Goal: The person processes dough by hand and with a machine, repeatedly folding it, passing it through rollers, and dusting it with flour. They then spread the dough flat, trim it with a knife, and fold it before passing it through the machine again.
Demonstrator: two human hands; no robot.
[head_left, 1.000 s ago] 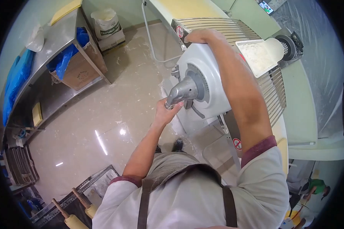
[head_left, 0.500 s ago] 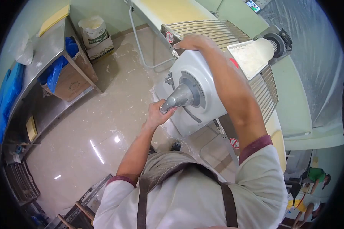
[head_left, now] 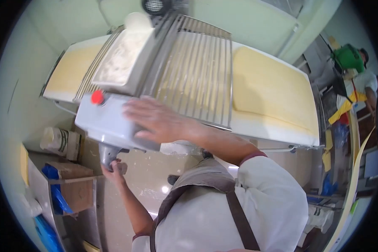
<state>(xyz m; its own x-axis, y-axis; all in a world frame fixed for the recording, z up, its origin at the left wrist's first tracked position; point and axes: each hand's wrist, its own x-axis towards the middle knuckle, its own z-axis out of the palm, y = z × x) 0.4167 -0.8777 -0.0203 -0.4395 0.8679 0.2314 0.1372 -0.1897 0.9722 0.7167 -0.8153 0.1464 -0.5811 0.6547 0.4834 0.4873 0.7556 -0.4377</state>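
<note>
My left hand [head_left: 116, 169] is closed around the grey adjustment lever [head_left: 108, 154] on the front of a dough sheeter. Above the sheeter's light grey housing [head_left: 109, 115] is my right hand [head_left: 153, 119], fingers spread and a little blurred, holding nothing. A red push button [head_left: 97, 97] sits on the housing's top. Behind it, a white bin of flour [head_left: 119, 61] rests across the rollers. To the right, a metal bar guard [head_left: 197, 80] covers part of the belt, and a thick yellow dough sheet [head_left: 273, 86] lies flat beyond it.
More yellow dough [head_left: 69, 65] lies on the left belt. A steel bench with a cardboard box [head_left: 75, 182] and blue plastic stands at lower left, near a white sack [head_left: 54, 140]. Co-workers, one in a green shirt [head_left: 348, 58], are at far right.
My view has swung to the right, bringing the belt and dough sheet into sight. My right hand has come back from the guard's far edge to over the housing; my left stays on the lever.
</note>
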